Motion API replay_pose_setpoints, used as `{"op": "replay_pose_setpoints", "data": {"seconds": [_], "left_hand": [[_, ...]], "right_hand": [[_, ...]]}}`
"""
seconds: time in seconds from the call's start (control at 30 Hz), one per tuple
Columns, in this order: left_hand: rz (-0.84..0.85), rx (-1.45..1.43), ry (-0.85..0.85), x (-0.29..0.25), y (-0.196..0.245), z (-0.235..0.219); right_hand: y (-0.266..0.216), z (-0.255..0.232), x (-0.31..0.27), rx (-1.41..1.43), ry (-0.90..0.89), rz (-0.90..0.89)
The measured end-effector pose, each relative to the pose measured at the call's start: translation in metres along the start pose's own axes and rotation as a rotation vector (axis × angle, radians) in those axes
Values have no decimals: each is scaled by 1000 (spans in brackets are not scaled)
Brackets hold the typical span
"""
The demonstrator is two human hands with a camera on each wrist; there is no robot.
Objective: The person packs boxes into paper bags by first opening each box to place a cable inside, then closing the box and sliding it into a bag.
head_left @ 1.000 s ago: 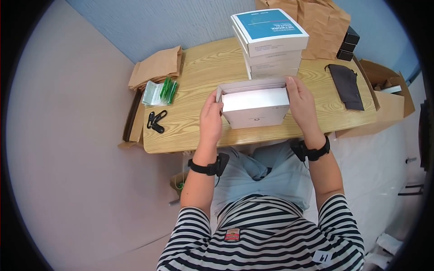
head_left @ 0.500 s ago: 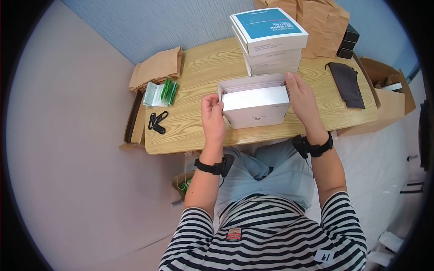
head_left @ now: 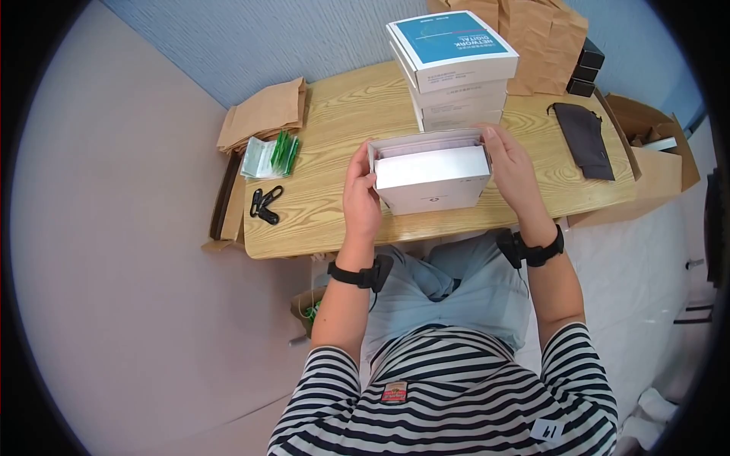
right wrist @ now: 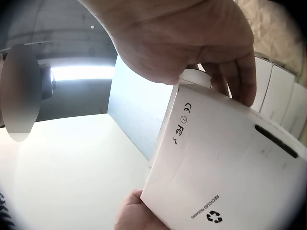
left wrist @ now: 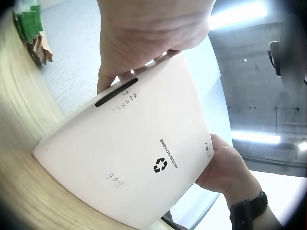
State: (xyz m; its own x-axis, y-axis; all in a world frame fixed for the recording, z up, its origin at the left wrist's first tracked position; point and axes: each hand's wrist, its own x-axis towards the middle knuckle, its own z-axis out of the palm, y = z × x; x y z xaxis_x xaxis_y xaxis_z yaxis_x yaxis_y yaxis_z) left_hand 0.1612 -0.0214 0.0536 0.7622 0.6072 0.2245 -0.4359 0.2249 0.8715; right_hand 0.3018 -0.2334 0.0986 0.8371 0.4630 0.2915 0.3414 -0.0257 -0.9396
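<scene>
A white box (head_left: 435, 199) stands on edge close to the table's front, its top open with a pale bundle of flat contents (head_left: 433, 147) inside. My left hand (head_left: 360, 199) grips its left end, the thumb at the near corner and fingers along the side. At the right end my right hand (head_left: 517, 173) holds the upper corner, thumb on the rim and fingers behind. The left wrist view shows a recycling mark (left wrist: 160, 165), a dark slot (left wrist: 116, 92) and a handwritten note on the box's face. CE and FCC prints (right wrist: 183, 120) appear in the right wrist view.
Several white boxes (head_left: 456, 72) with a blue-labelled top one are stacked behind. Brown paper bags (head_left: 266, 114), green-edged packets (head_left: 270, 157) and black clips (head_left: 265, 205) lie left. At right are a dark pouch (head_left: 582, 140), black boxes (head_left: 584, 70) and a cardboard carton (head_left: 658, 182).
The left hand's fingers briefly loosened and bent at the box's left side, then extended along it again. The box has stayed almost in place; the right hand keeps its hold.
</scene>
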Motion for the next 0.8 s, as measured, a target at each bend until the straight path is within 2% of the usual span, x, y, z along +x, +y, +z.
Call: {"op": "replay_pose_setpoints", "data": {"seconds": [0.2,0.8], "left_hand": [[-10,-88,-109,6,2,-3],[66,-153,-222,14,-14,-14]], "right_hand": [[-1,-1,-4,34,-14,-13],[-1,-7,-6,37,-65,19]]}}
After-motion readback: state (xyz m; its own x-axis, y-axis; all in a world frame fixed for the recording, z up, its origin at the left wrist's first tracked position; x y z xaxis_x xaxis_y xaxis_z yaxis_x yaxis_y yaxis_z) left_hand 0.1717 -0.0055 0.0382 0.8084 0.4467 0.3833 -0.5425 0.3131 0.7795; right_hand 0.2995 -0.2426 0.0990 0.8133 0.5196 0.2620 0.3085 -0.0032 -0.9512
